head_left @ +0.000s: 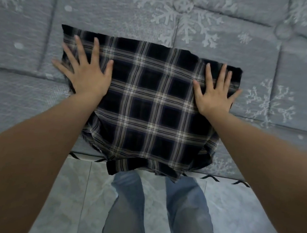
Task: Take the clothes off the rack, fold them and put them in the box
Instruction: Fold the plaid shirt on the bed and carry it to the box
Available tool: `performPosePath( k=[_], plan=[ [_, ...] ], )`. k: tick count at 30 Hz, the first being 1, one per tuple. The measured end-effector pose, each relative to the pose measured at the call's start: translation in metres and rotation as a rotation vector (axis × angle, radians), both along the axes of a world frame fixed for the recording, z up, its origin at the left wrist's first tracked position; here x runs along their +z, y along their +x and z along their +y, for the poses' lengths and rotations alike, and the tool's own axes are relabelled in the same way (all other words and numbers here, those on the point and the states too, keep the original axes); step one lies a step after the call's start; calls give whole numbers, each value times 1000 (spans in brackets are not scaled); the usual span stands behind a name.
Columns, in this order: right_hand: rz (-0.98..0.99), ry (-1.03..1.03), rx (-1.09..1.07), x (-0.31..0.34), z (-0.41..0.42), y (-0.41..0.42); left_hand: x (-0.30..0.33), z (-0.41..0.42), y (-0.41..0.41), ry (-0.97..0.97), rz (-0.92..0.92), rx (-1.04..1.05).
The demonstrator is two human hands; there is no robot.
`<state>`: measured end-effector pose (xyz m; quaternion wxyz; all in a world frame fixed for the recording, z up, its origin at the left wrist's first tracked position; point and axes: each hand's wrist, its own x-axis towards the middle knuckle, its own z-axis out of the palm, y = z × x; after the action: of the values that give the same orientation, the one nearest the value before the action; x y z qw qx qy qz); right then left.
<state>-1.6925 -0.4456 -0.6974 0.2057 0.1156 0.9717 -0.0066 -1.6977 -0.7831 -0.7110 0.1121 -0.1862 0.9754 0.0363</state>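
The left hand (86, 74) lies flat on the left part of the plaid shirt (150, 105). Its fingers (79, 48) are straight and spread wide, and they press down on the cloth without holding it. The little finger side hangs past the shirt's left edge, over the bed cover.

The plaid shirt is in the middle of the frame. It is dark with pale lines, and it is folded into a rough block. It rests on a gray bed cover (264, 51) with white snowflakes. The near end of the shirt hangs a little over the bed's edge.

The right hand (215, 95) lies flat on the right part of the shirt, fingers straight and spread too, pressing down.

At the bottom middle are legs in blue jeans (187, 214), standing on a pale tiled floor (69, 192).
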Motion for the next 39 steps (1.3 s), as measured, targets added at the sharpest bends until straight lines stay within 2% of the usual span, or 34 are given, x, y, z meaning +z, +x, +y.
performPosePath(
  k=[3,5,10,13,15,18,24,27,31,36,39],
  plan=[
    [-100,72,70,9,1,-8,17,29,6,-59,-73,25],
    [-91,102,123,13,2,-11,29,59,18,-25,-55,-30],
    [-89,167,297,28,12,-34,53,168,75,258,79,-223],
    [-142,116,383,39,23,-51,68,230,111,402,90,-269],
    [-152,75,409,43,27,-55,70,261,130,389,29,-235],
    [-120,118,472,49,34,-56,71,296,142,319,-121,-62],
    [-113,200,611,52,45,-66,66,321,155,303,-266,160],
    [-115,96,553,49,42,-64,65,334,157,291,-249,189],
    [-131,60,492,49,38,-62,64,334,155,287,-187,202],
    [-223,-43,463,61,40,-72,65,323,152,223,-214,156],
    [-295,-145,421,76,38,-83,72,314,150,308,-184,219]
  ],
)
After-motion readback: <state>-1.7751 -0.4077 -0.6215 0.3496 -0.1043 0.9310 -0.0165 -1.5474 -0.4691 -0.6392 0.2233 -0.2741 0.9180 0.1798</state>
